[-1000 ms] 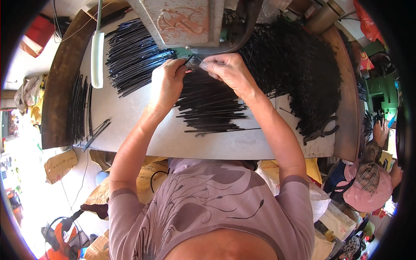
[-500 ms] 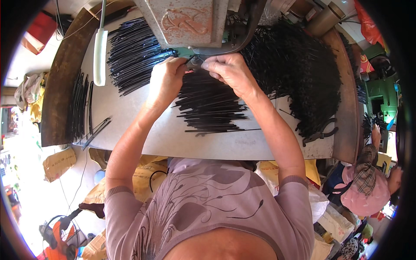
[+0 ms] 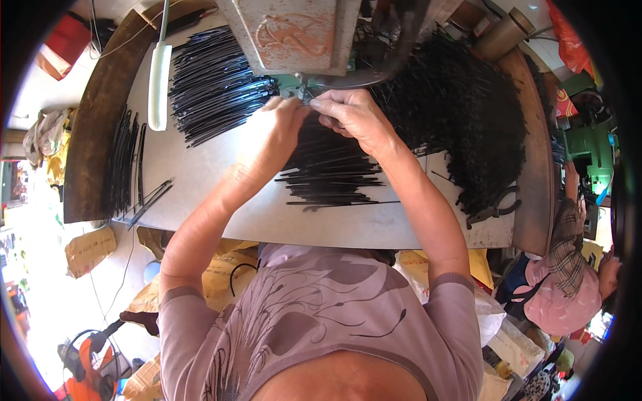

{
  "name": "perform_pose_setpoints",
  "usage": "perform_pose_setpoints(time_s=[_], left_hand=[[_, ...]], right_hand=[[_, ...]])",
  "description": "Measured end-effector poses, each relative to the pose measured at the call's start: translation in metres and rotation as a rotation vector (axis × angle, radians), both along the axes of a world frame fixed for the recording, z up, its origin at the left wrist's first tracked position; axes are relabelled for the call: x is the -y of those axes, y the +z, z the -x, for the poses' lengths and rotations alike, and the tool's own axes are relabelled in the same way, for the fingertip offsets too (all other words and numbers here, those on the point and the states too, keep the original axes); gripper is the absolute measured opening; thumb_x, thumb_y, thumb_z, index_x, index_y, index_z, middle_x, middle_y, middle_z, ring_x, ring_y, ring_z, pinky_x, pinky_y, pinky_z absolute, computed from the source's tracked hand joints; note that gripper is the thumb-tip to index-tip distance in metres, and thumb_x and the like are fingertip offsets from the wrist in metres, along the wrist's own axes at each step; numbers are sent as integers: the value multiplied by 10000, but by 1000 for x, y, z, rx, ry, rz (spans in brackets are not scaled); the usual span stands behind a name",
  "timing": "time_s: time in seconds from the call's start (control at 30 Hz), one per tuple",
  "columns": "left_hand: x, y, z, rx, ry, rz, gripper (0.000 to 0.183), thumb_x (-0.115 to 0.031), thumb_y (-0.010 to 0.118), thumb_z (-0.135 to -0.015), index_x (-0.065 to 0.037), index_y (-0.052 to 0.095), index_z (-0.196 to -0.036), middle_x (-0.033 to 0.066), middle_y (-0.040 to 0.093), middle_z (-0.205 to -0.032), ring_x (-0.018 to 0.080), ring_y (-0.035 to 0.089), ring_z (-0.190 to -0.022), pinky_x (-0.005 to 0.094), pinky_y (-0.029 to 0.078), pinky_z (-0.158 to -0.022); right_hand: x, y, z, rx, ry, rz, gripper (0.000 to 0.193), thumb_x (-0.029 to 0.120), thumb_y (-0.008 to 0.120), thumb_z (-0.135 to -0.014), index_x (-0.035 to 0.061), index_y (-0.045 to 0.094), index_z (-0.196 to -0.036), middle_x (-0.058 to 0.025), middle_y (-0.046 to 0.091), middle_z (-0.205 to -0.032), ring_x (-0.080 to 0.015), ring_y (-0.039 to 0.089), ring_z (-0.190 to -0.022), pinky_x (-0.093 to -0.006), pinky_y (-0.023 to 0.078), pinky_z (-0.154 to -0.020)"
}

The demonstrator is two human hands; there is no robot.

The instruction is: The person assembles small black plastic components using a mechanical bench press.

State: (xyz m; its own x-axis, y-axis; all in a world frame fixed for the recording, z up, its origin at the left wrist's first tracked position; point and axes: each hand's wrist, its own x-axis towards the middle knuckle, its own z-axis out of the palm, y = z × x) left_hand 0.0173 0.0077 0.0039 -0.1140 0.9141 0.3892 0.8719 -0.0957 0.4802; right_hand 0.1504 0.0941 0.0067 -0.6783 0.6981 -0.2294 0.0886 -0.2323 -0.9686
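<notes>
Both my hands meet at the working tip (image 3: 303, 87) of a grey machine head (image 3: 294, 40) with an orange-red raised emblem. My left hand (image 3: 273, 134) is closed in a pinch just below the tip, its fingertips turned away, so what it holds is hidden. Close beside it, my right hand (image 3: 354, 117) pinches with thumb and forefinger; something small and thin may be between them, too small to name. Beneath and between my hands lies a stack of thin black rods (image 3: 331, 174). Another stack of black rods (image 3: 210, 83) lies left of the machine.
A large heap of black rods (image 3: 461, 107) covers the table's right side, with dark-handled pliers (image 3: 498, 206) at its near edge. A few rods (image 3: 124, 164) lie by the wooden left rim (image 3: 100, 134). A white tube (image 3: 159, 87) hangs at left. Another person (image 3: 565, 294) is at far right.
My left hand has moved right, nearer the right hand and up to the machine's tip. A dark piece seen at its fingertips earlier is now hidden. My right hand has barely shifted.
</notes>
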Motion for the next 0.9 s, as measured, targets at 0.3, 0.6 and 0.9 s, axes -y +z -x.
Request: perform_pose_setpoints(time_s=[0.3, 0.6, 0.9], left_hand=[[103, 19, 67, -276, 348, 472, 162, -45, 534, -757, -13, 561, -914, 139, 517, -891, 299, 574, -716, 386, 455, -622], [141, -34, 165, -402, 766, 521, 157, 40, 469, -697, 22, 490, -851, 204, 454, -914, 380, 545, -782, 437, 455, -666], [71, -31, 192, -394, 618, -156, 172, -65, 541, -737, -30, 512, -903, 166, 494, -899, 347, 548, -719, 420, 460, -613]], right_hand=[[-6, -3, -7, -63, 132, 62, 192, 183, 534, -812, 0, 579, -846, 42, 405, -553, -14, 303, -418, -163, 191, -357], [-6, -3, -18, 3, 151, 109, 173, 164, 535, -805, -1, 576, -834, 29, 456, -559, -5, 308, -405, -154, 174, -360], [-7, -4, -43, 9, -56, 85, 185, 164, 546, -804, -9, 580, -858, 22, 475, -604, -5, 314, -427, -158, 189, -369]])
